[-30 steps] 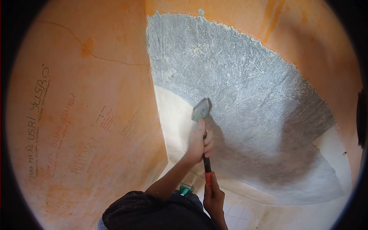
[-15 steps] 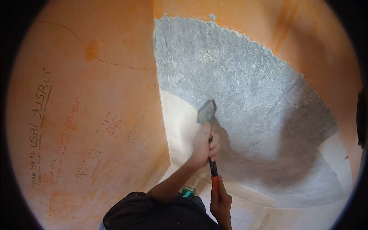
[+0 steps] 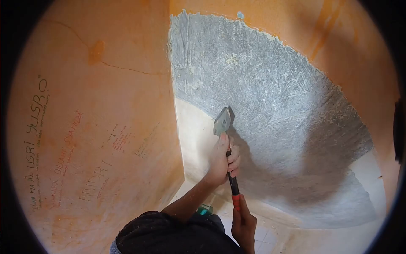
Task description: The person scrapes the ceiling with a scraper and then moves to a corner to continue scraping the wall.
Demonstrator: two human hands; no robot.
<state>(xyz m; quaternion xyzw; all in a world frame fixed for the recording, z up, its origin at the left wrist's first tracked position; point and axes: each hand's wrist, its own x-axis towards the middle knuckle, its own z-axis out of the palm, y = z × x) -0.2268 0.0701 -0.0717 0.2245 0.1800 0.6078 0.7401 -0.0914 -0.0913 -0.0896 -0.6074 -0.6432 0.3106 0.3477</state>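
A long-handled scraper [image 3: 223,121] with a flat grey head and a black and red handle lies against the wall, at the border between the rough grey patch [image 3: 262,93] and a smooth whitish area [image 3: 195,127]. My left hand [image 3: 223,161] is closed round the black shaft just below the head, its thumb pointing up along it. Lower down, my right hand [image 3: 243,220] grips the red part of the handle. The scraper's shadow and my arm's fall on the grey patch.
An orange wall [image 3: 97,106] with handwriting and a crack stands at the left. Orange paint [image 3: 347,51] borders the grey patch above and right. Below are a green object [image 3: 204,209] and pale floor tiles [image 3: 265,238]. A dark object [image 3: 399,131] is at the right edge.
The scraper head has shifted slightly left and up, with my left hand still round the shaft. The view has also shifted a little.
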